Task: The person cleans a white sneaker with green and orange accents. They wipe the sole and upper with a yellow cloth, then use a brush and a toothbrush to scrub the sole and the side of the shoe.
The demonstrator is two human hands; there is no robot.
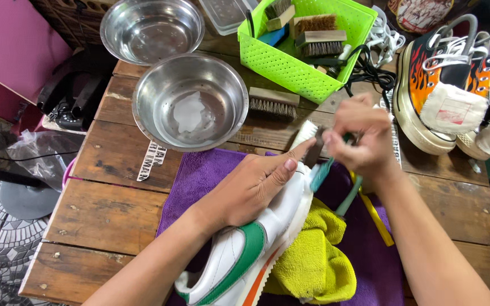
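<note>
A white sneaker (239, 255) with a green side stripe and orange sole trim lies on its side over a purple cloth (199, 175). My left hand (256, 184) presses down on the sneaker's front part, fingers stretched toward the toe. My right hand (361, 139) is closed around a small brush with a teal handle (321, 173), its blurred head at the sneaker's toe. A yellow-green towel (313, 258) is bunched under and beside the sneaker.
Two steel bowls (191, 102) (151, 28) stand at the back left, the nearer holding water. A green basket (290, 62) holds several brushes; a wooden brush (273, 103) lies before it. Flame-printed sneakers (438, 96) sit at right. The wooden table's edge (41, 272) is left.
</note>
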